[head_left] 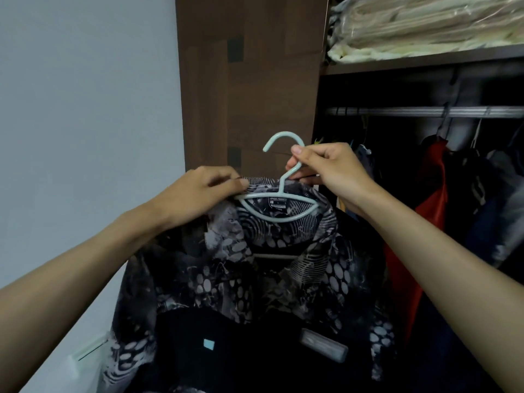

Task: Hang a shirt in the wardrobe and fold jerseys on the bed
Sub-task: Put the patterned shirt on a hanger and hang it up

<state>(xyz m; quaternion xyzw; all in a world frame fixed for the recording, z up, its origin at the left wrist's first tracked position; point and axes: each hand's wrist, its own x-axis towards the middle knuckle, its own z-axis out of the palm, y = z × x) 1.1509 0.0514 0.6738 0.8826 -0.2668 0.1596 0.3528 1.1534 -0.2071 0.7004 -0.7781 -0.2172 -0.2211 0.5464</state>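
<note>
Now our right hand (326, 168) pinches the hanger (279, 191) by its neck, and our left hand (198, 194) pinches the shirt (255, 265) collar, just outside the wardrobe (249, 80). Letting go early could make the shirt slide off.

From my seat, the shirt (255, 279) runs off the bottom edge; hem and lower sleeves not visible. Hanger (279, 202) shoulders buried under the collar and fabric, only hook, neck and centre loop showing. Left hand (198, 194) fingertips tucked behind the collar edge; can't make out how they grip. Right hand (326, 168) covers part of the hanger neck. Neck label (278, 202) print too small to read. Wardrobe (425, 165) interior very dark; the hanging garments (431, 199) merge together, cut by the right edge. Bagged bundle (425, 26) on the top shelf cropped at top; contents unclear.
</note>
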